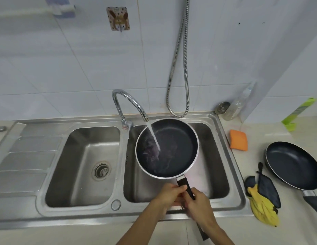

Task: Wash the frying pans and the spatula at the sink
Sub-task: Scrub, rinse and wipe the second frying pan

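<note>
Both of my hands are wrapped round the black handle (185,187) of a frying pan (179,149), which I hold over the right basin of the steel sink (122,156). My left hand (169,193) grips the handle close to the pan, fingers and thumb curled over it, and my right hand (198,202) clasps it just behind, touching the left. Water (154,137) runs from the curved faucet (129,101) onto the left part of the pan's dark inside and spreads there in a wet patch. On the counter (260,135) to the right sits a second frying pan (294,165), its handle pointing near. An orange sponge (238,142) lies just beside the sink's right rim, and a yellow-and-dark cloth (264,207) lies just beside the second frying pan, on its left.
</note>
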